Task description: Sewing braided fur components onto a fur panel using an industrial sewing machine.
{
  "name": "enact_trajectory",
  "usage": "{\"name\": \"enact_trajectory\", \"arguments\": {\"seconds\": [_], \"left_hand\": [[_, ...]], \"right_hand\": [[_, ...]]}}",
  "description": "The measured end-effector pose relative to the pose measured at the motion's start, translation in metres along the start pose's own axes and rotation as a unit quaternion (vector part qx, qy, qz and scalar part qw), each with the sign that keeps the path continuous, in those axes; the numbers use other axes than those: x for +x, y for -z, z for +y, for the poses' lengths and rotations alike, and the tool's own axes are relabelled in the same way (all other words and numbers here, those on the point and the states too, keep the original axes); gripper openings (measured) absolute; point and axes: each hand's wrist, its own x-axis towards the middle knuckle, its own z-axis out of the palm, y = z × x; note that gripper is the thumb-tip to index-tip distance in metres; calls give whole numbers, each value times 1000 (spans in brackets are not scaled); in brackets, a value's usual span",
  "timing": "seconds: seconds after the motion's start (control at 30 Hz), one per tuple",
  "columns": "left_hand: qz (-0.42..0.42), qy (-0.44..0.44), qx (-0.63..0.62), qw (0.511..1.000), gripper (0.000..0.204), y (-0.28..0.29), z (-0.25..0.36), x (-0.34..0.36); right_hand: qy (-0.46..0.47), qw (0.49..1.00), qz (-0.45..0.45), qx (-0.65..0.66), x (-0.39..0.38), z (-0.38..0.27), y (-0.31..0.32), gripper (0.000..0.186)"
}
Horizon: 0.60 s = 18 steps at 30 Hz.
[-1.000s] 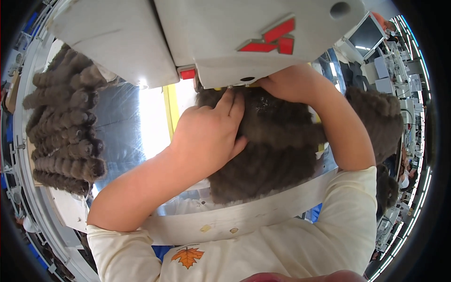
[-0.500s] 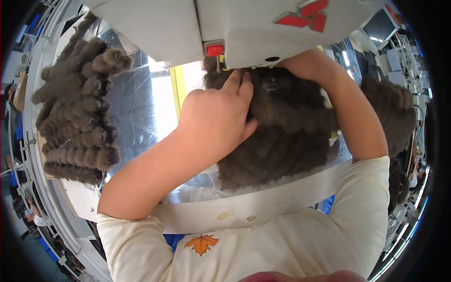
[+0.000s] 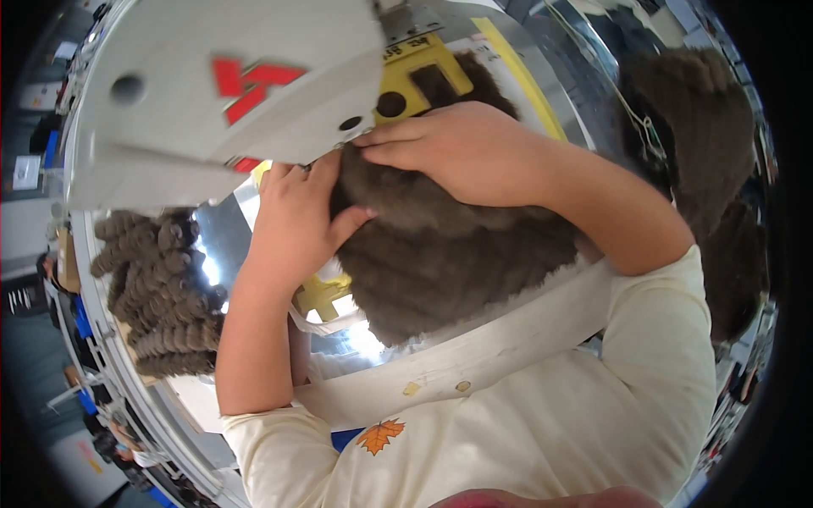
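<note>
Now the brown fur (image 3: 457, 267) spreads across the worktop (image 3: 334, 345), left hand (image 3: 292, 212) at its edge, thumb and fingers apart, right hand (image 3: 461, 152) draped over, its grip impossible to tell. Slipping under the white machine head (image 3: 182, 106) could nip fingertips!

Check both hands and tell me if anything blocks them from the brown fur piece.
Nothing visible does: the left hand and right hand both rest directly on the brown fur piece. The white machine head overhangs just beyond their fingertips, hiding what lies beneath it.
</note>
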Motion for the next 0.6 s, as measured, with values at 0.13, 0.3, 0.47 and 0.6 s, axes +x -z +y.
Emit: {"name": "enact_trajectory", "arguments": {"seconds": [0.13,0.3,0.47,0.6], "left_hand": [[8,-3,-5,1000,83,-5,-8,2],[25,-15,16,999,83,-8,-7,9],[-9,23,-19,1000,88,-7,-8,11],[-27,31,-37,998,90,-6,-12,12]], "right_hand": [[-1,998,-56,12,3,1,4,49],[22,997,-75,11,6,5,2,39],[17,997,-79,21,6,5,2,35],[3,996,-88,27,6,5,2,34]]}}
